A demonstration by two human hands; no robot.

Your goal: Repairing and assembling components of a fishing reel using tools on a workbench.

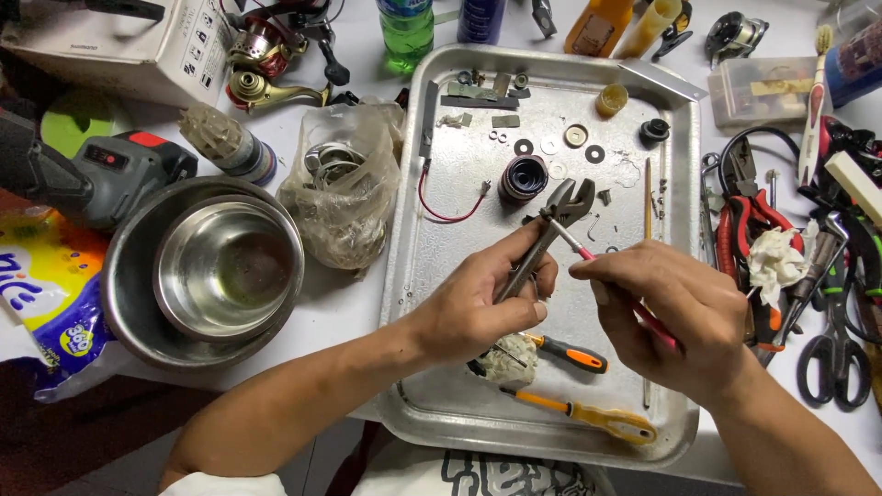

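My left hand (482,308) grips the handle of a dark adjustable wrench (562,209), jaws up, over a metal tray (413,276). The jaws clamp a small part that I cannot make out. My right hand (671,312) holds a thin red-handled tool (574,242) whose tip meets the wrench jaws. Both hands hover above the tray's middle. Below them lie two orange-handled screwdrivers (574,354) (588,415) and a crumpled wad (510,358). A dark round spool (524,177), washers (549,145) and a red wire (441,207) rest on the tray farther back.
Nested steel bowls (216,271) sit left, beside a plastic bag of rings (342,188) and a cordless drill (92,174). Fishing reels (271,55), a cardboard box (119,46) and bottles (406,32) line the back. Pliers (749,220), scissors (831,354) and a toothbrush (813,101) crowd the right.
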